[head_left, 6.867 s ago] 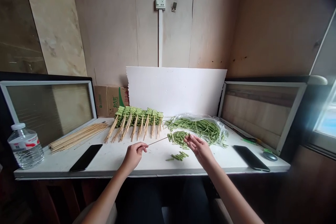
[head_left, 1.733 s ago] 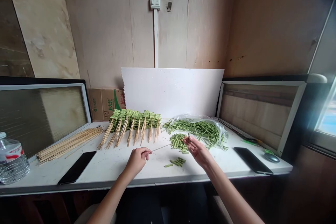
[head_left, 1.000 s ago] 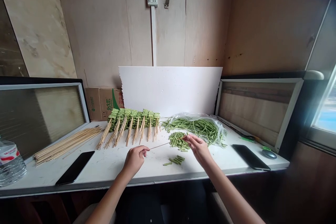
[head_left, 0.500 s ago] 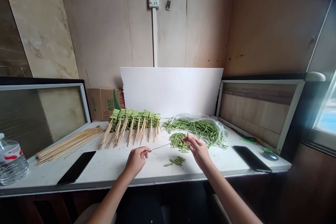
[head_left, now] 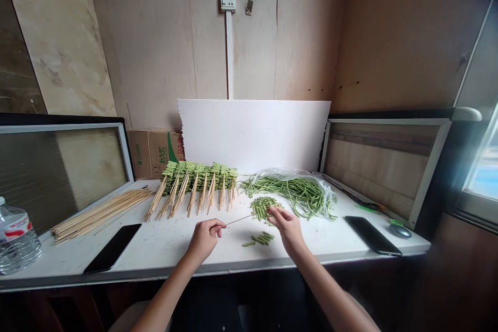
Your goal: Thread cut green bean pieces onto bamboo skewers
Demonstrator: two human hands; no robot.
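Observation:
Between the thumb and fingers of my left hand (head_left: pixel 205 236) is a thin wooden skewer (head_left: pixel 239 219), its far end pointing right. At that end, my right hand (head_left: pixel 287 224) is closed in a pinch, on what looks like a small cut piece of green bean, mostly hidden by the fingers. A pile of cut green bean pieces (head_left: pixel 261 207) lies just behind the right fingertips. Several more loose bean pieces (head_left: pixel 261 238) rest on the white table (head_left: pixel 233 254) in front, between my hands.
Skewered beans (head_left: pixel 202 179) are stacked at the back left, sticks facing me. Bare skewers (head_left: pixel 101 215) lie further left, near a phone (head_left: pixel 112 249) and water bottle (head_left: pixel 17 238). Long beans (head_left: pixel 295 189) in clear plastic, another phone (head_left: pixel 372 235) and a mouse (head_left: pixel 400 230) are right.
My right hand has moved left and slightly down, along the skewer towards my left hand. My left hand, still on the skewer, has barely shifted.

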